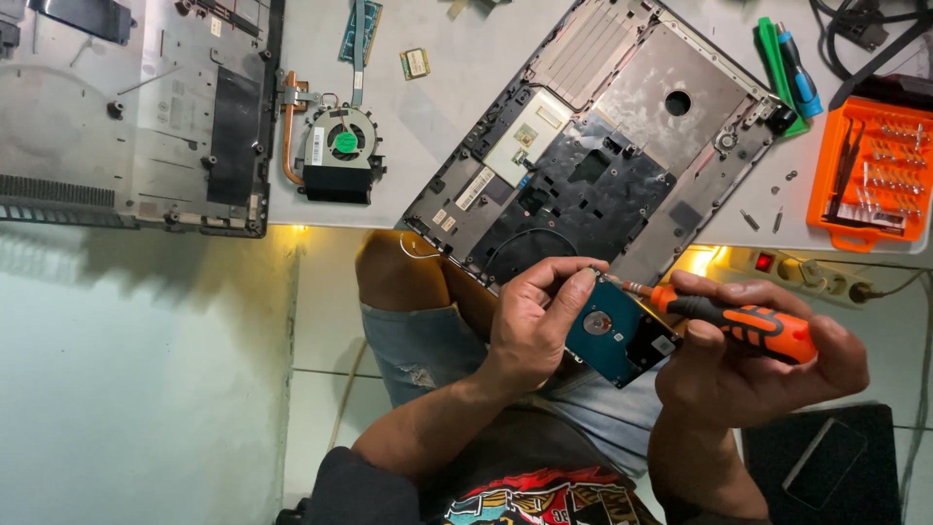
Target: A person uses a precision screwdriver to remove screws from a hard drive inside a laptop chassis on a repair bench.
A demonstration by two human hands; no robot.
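Two hands: both busy above the lap.
Left hand point(530, 326): fingers pinching the teal rectangular hard drive point(617, 335), held near the table edge.
Right hand point(758, 374): wrapped around the orange-and-black screwdriver point(739, 326), tip at the drive's corner.
Behind: grey opened laptop chassis point(603, 146).

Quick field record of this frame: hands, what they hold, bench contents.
left hand: left hand grips the blue-green rectangular hard drive by its edge
right hand: right hand holds the orange and black screwdriver, tip at the drive's upper corner
bench: white table with an opened grey laptop chassis, a second grey laptop base panel, a cooling fan with copper pipe
tools: orange bit set case, blue-handled screwdriver
below bench: white power strip
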